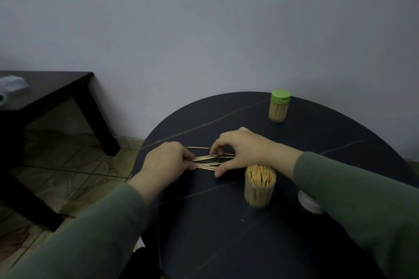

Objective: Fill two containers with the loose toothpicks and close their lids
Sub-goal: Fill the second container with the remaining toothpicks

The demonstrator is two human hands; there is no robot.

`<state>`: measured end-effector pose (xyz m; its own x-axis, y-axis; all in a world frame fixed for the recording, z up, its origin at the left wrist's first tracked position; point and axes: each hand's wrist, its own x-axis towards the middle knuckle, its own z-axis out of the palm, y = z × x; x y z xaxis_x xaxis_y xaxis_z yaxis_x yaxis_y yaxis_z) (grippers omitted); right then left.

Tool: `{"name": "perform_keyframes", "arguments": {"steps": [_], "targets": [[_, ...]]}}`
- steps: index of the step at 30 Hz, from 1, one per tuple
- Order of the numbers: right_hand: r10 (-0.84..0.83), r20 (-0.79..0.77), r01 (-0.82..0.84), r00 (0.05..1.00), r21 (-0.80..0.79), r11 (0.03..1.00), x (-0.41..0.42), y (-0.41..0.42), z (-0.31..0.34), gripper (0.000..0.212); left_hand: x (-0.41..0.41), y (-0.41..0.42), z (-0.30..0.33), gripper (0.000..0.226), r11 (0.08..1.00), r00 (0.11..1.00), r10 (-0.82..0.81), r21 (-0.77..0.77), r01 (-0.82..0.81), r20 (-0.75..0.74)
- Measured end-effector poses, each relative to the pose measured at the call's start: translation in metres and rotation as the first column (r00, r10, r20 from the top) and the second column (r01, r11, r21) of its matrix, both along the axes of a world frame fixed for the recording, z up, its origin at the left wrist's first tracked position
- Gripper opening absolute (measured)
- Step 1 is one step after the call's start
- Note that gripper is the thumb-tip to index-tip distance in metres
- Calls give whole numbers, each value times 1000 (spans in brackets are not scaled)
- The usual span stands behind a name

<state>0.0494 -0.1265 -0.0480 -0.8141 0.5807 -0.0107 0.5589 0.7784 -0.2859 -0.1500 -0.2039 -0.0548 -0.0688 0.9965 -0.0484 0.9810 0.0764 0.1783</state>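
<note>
Several loose toothpicks (207, 162) lie on the dark round table (226, 222) between my hands. My left hand (166, 161) pinches the left ends of a bundle of them. My right hand (242, 150) arches over their right ends, fingertips touching the sticks. A clear container (260, 186) packed with toothpicks stands open just right of the pile, below my right wrist. A white lid (308, 203) lies partly hidden under my right sleeve. At the far side stands a second container (278, 106), full, with its green lid on.
A dark low table (52, 93) stands to the left over a tiled floor (74, 165), with a pale object at its left edge. A grey wall rises behind. The round table's rim curves close to the green-lidded container.
</note>
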Motion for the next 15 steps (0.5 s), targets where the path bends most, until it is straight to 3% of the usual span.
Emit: {"name": "perform_keyframes", "arguments": {"steps": [4, 7, 12, 15], "targets": [[13, 11, -14, 1000, 74, 997, -13, 0, -8, 50, 13, 7, -5, 21, 997, 999, -42, 62, 43, -4], [1, -40, 2, 999, 74, 997, -16, 3, -11, 30, 12, 14, -4, 23, 997, 998, -58, 58, 57, 11], [-50, -43, 54, 998, 101, 993, -3, 7, -11, 16, 3, 24, -3, 67, 996, 996, -86, -10, 86, 24], [-117, -41, 120, 992, 80, 990, 5, 11, -11, 14, -4, 32, -6, 67, 992, 993, -75, -97, 84, 90]]}}
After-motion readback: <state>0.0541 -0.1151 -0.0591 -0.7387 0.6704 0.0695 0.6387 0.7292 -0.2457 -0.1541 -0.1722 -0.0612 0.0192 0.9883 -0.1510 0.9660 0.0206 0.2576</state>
